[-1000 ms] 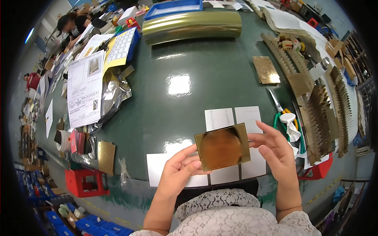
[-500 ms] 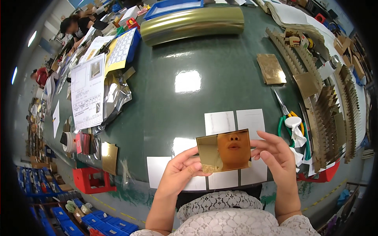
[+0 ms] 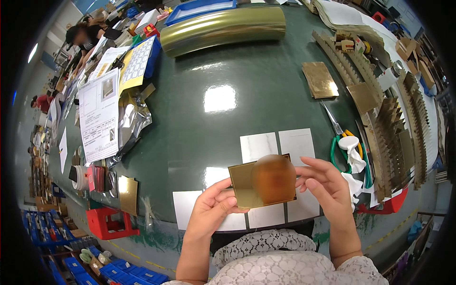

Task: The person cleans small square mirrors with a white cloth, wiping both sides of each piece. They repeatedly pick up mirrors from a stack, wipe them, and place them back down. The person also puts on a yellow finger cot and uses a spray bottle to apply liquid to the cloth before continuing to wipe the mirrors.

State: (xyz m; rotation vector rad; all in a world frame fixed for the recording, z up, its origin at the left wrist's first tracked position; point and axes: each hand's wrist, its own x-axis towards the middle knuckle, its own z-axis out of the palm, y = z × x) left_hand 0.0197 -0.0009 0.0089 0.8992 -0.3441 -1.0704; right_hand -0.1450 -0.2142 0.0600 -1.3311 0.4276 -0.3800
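A rectangular gold mirror-finish plate is held up, slightly tilted, above the near edge of the table. My left hand grips its left lower corner, thumb in front and fingers behind. Beside the plate's right edge is my right hand, with fingers spread and fingertips at or very close to that edge; whether they touch is unclear. Beneath the plate lie several white rectangular sheets in rows, partly covered by the plate and my hands.
A large gold roll lies across the far table. Stacked gold plates, green-handled scissors and notched strips are on the right. Papers, a silvery bag and another gold plate sit left.
The whole view has shifted slightly, so the table's things appear a little further left. The plate stays in my left hand, and my right fingers remain by its right edge.
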